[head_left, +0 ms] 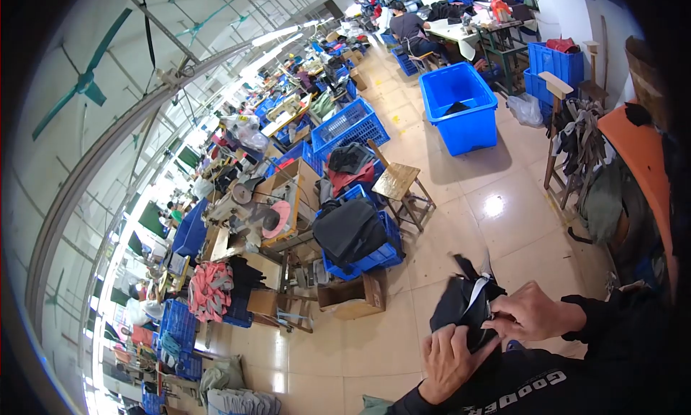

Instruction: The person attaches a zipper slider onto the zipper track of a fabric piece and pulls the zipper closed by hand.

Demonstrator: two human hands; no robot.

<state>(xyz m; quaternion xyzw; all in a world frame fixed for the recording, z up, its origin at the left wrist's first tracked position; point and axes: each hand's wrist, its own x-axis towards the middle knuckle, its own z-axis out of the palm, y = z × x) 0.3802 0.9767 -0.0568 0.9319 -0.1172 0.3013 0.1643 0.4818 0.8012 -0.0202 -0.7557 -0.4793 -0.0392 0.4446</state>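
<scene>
Holding the black cloth (450, 304) before your body, you gripped its near edge with your left hand (449, 357) and pinched it beside a white strip (476, 292) with your right hand (530, 312); work seemed unfinished, the cloth not yet set down.

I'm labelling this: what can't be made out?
Head view:
Underside of the black fabric: hidden by its top and the left hand.
Exact grip of the right hand: covered by its own fingers.
Near floor of the large blue tub: behind its wall.
Far workstations: too small, blurred.

Black cloth piece (448, 305), bunched, white strip (477, 290) on it, in fingers (445, 344)
</scene>
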